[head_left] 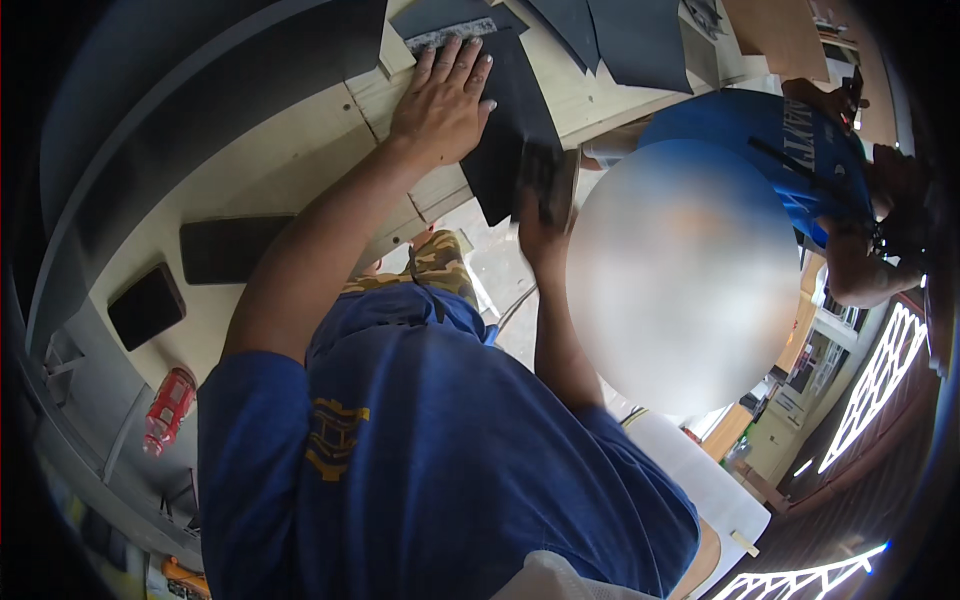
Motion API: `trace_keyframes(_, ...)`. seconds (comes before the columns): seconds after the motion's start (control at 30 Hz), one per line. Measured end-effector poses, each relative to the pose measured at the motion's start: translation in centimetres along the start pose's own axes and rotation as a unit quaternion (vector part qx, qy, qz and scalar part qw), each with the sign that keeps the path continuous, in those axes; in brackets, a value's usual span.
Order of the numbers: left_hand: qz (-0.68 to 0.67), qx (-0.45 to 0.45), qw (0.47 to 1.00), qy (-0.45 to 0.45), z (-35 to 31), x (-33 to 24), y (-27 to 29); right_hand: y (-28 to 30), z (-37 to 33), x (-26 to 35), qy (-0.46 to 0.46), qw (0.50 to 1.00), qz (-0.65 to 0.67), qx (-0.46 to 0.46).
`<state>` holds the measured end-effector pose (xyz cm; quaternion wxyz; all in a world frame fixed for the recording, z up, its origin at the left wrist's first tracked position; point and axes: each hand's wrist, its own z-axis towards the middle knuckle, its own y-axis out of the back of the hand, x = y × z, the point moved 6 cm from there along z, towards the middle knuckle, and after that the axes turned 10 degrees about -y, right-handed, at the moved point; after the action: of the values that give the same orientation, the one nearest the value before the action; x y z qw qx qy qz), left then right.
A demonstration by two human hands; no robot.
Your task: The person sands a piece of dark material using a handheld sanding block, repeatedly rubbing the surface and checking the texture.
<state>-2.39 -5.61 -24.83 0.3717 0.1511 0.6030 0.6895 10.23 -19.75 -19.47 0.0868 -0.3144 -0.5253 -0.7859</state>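
A long black sheet (510, 90) lies slanting over the edge of the pale wooden table (300, 150). My left hand (440, 110) presses flat on the sheet's far part, fingers stretched out. Beside those fingertips shows a mottled grey-white strip (475, 28). Near the sheet's lower end, my right hand (541, 235) is closed round a dark, block-like tool (545, 175). Motion smears this tool, so its exact kind is unclear.
More dark sheets (640, 50) and a brown board (775, 40) lie farther right. On the left are a dark flat rectangle (235, 250), a phone (147, 306) and a red bottle (170, 408). Another person in a blue shirt (720, 120) is at the right.
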Motion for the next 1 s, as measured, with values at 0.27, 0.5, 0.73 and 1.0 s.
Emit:
trace_keyframes(0.27,0.018,-0.032,0.999,0.014,-0.3,1.0,0.0,-1.6,3.2,-0.2,-0.013,0.998,0.022,0.064)
trace_keyframes(0.5,-0.008,-0.039,0.999,0.002,0.4,0.2,0.2,-3.3,6.5,-0.8,0.034,0.999,-0.040,0.006)
trace_keyframes(0.73,-0.015,-0.030,0.999,0.012,-0.4,1.2,-0.1,-1.5,2.2,-0.3,0.043,0.996,0.049,0.057)
trace_keyframes(1.0,-0.020,-0.040,0.999,-0.004,0.5,0.7,0.7,-4.2,12.5,-1.6,-0.069,0.991,-0.087,0.078)
